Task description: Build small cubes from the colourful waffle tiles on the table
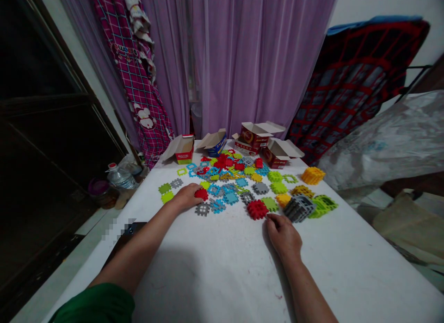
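Observation:
My left hand [187, 197] reaches to the left side of a pile of toothed plastic building tiles, its fingertips closed on a red tile [201, 194]. A grey window-type tile [202, 209] and a blue tile [218, 206] lie just in front of it. On the right, my right hand [285, 236] rests on the table with its fingers curled. Its fingertips are at the corner of a red tile stack [257, 209]; nothing shows in them. Beside that hand stand a grey tile stack [299, 208] and a green tile stack [323, 206].
Open cardboard boxes, including a red one [184, 149], a blue one [215, 145] and a brown-red one [277, 155], stand along the back of the white table [222, 272]. A yellow tile stack [313, 175] sits at the right. A dark phone-like object [133, 229] lies under my left forearm.

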`<state>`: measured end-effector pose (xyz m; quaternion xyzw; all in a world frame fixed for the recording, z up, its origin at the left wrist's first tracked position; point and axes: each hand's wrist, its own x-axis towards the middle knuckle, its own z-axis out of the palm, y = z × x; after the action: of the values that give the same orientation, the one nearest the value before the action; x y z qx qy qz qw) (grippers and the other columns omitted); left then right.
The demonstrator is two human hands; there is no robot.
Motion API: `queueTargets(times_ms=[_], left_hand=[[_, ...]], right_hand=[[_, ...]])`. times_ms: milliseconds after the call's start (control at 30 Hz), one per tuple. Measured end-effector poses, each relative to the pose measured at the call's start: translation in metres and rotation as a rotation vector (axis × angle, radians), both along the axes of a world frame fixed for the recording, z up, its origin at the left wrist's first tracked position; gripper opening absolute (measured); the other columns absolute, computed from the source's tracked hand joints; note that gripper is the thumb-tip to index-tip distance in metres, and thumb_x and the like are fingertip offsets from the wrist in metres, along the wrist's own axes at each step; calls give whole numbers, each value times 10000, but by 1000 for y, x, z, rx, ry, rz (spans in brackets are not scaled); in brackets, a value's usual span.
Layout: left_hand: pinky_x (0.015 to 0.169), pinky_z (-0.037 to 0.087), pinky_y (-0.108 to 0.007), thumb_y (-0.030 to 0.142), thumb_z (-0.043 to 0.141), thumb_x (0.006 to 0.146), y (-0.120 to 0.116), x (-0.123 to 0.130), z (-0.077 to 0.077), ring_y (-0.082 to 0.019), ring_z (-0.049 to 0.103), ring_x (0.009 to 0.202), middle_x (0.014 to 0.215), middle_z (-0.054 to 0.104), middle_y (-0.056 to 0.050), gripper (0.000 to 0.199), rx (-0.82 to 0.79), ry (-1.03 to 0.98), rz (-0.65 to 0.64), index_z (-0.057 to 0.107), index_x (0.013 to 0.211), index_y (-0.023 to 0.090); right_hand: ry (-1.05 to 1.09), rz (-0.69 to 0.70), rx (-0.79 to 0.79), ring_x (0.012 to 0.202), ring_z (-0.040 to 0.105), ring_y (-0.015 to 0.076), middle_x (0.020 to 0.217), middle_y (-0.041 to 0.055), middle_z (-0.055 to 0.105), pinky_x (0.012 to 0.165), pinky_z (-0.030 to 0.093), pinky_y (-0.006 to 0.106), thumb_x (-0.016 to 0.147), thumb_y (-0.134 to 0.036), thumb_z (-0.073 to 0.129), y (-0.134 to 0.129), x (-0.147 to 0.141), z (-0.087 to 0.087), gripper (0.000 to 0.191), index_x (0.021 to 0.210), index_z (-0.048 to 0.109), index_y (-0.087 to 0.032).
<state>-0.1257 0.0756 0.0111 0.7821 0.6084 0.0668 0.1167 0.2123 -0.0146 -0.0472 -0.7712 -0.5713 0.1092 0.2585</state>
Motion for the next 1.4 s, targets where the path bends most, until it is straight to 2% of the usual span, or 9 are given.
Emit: queueTargets(times_ms=[233, 467, 833, 1167, 1333, 1400], left_hand=[[1059, 421, -288, 309, 671, 780, -1, -3, 0, -232, 591, 1220, 1356, 627, -80, 543, -42, -3, -12, 611, 1310, 208], [1075, 411, -288, 267, 641, 777, -2, -4, -3, -243, 578, 1245, 1375, 610, -96, 575, -14, 33, -30, 583, 1344, 188], [1036, 444, -308, 275, 666, 745, 3, 0, -3, -270, 602, 1201, 1324, 639, -116, 597, -24, 35, -25, 596, 1327, 167], [1059, 427, -330, 347, 716, 726, 1, -6, -12, -282, 595, 1210, 1321, 646, -111, 592, -9, -105, 9, 630, 1288, 182], [1038, 455, -322, 388, 706, 743, 0, -19, -13, -260, 622, 1171, 1297, 659, -94, 558, 40, -220, 26, 651, 1261, 191], [1044, 452, -332, 402, 658, 791, -1, -33, -13, -261, 612, 1190, 1302, 654, -99, 505, 81, -192, 112, 659, 1248, 187]], right_hand=[[5, -5, -31, 1018, 641, 201, 1134, 44, 689, 740, 459, 274, 892, -335, 464, -1, 0, 2, 353, 1086, 741, -237], [-9, 5, -21, 1014, 644, 206, 1114, 46, 692, 730, 464, 280, 892, -329, 463, 0, 0, 1, 353, 1079, 747, -234], [3, -7, -9, 979, 653, 206, 1115, 48, 692, 700, 457, 275, 889, -323, 489, -1, 0, 0, 329, 1071, 750, -239], [6, 33, -1, 969, 652, 214, 1115, 47, 688, 674, 459, 280, 873, -393, 482, 4, 9, -15, 360, 1078, 747, -262], [9, 45, -28, 1006, 643, 220, 1124, 43, 688, 690, 471, 278, 864, -406, 480, 7, 13, -18, 366, 1076, 748, -276], [6, 42, -32, 1015, 641, 222, 1119, 42, 688, 700, 473, 279, 869, -407, 468, 7, 13, -17, 373, 1080, 746, -278]])
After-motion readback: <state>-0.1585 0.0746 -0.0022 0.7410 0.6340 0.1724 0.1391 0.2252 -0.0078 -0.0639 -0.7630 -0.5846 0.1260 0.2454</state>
